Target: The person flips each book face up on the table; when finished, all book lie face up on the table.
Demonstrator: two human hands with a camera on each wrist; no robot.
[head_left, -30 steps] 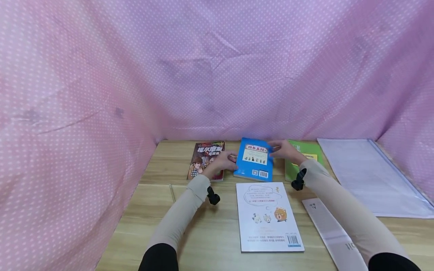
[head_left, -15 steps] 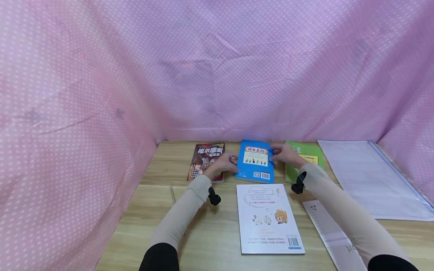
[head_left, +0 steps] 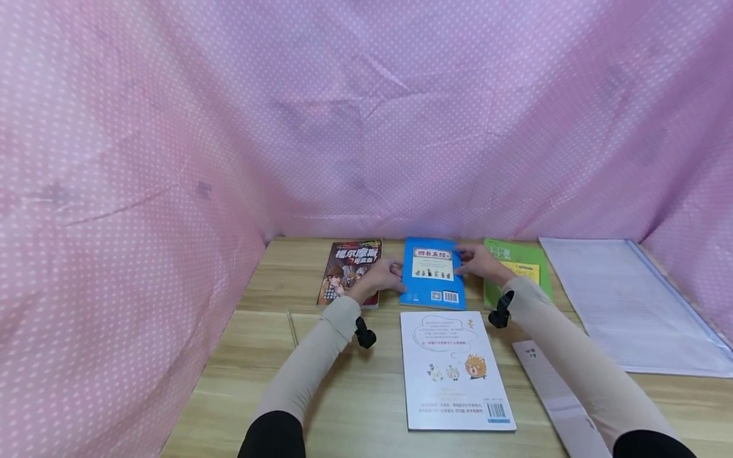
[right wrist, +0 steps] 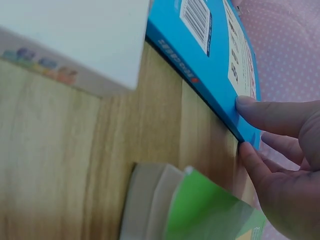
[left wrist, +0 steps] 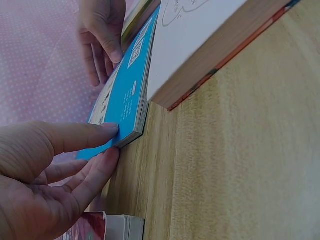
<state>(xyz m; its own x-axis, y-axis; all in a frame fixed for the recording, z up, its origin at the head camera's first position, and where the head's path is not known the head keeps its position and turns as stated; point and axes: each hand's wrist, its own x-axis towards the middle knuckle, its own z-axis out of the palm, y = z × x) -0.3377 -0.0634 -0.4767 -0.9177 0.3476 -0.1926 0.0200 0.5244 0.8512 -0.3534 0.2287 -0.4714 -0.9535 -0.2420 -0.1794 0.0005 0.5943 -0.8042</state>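
A blue book (head_left: pixel 434 287) lies on the far part of the table, back cover up, with a barcode near its front edge. My left hand (head_left: pixel 382 276) pinches its left edge; in the left wrist view the thumb (left wrist: pixel 85 136) lies on the cover and a finger is at the side. At the right edge my right hand (head_left: pixel 483 262) pinches too, with its thumb (right wrist: pixel 275 114) on the cover in the right wrist view. A thick white book (head_left: pixel 452 407) lies just in front, apart from the blue one in the head view.
Left of the blue book lies a dark comic-style book (head_left: pixel 335 280), partly behind my left hand. A green book (head_left: pixel 494 294) is to the right. Farther right lie a clear plastic sheet (head_left: pixel 630 305) and a long white box (head_left: pixel 555 394). Pink dotted cloth (head_left: pixel 366 127) hangs behind.
The blue book has shifted slightly toward me and turned a little, its far edge going left and its near edge right. Both hands have moved slightly with it, keeping their pinch.
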